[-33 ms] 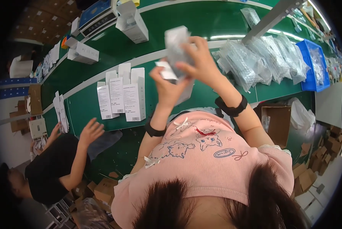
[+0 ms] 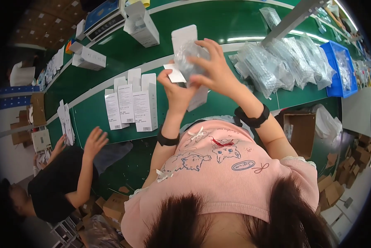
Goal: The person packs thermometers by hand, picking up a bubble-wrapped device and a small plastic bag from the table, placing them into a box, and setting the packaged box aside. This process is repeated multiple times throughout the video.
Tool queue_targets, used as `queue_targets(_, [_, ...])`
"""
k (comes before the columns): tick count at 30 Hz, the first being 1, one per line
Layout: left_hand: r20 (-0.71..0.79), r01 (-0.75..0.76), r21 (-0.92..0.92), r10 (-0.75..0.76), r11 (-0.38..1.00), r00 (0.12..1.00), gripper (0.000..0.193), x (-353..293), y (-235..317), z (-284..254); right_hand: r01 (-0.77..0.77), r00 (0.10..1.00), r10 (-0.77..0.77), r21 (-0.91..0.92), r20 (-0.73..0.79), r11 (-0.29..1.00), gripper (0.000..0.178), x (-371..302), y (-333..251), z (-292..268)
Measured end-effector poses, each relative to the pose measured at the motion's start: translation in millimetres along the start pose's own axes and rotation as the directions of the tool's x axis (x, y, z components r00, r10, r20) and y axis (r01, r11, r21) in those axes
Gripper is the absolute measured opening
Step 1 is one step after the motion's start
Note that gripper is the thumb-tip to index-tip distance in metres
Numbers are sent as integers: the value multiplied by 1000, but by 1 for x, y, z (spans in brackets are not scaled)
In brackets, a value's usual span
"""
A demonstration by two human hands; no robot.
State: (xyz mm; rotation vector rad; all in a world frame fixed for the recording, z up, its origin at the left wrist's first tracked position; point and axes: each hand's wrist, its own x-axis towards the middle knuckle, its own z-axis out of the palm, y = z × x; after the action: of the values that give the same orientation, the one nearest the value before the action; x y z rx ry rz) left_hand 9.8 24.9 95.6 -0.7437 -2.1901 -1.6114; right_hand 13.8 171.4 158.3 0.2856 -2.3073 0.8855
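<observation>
In front of me stands a white carton (image 2: 198,100) with its top flaps raised, one tall at the back and a small one toward my left. My left hand (image 2: 179,95) is closed round the carton's side, its thumb by the small flap. A clear bubble-wrap bag (image 2: 186,56) bulges at the carton's mouth, partly inside it. My right hand (image 2: 214,66) grips the bag from the right, fingers curved over it and the thumb low near the carton's rim. What the wrap contains cannot be made out.
Several white cartons (image 2: 142,108) stand upright on the green table to the left. More open cartons (image 2: 142,31) sit behind the rail. Bubble-wrap bags (image 2: 258,68) lie piled at right, beside a blue bin (image 2: 335,74). A co-worker (image 2: 61,177) works at far left.
The bubble-wrap bag and the carton's tall flap have shifted slightly left. More of the carton's body shows beneath my hands. My right hand's fingers are spread further over the bag.
</observation>
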Motion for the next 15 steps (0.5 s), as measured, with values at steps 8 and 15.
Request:
queue_targets(8, [-162,10,12,-8,1000,987,73,-37,-66,-11,-253,852,376,-343,364,904,40,-119,91,-19])
queue_targets(15, [-146,88,47,-80,995,986,72,-54,-57,-36,-249,772,446,-430,452,868,26,-190,123,-20])
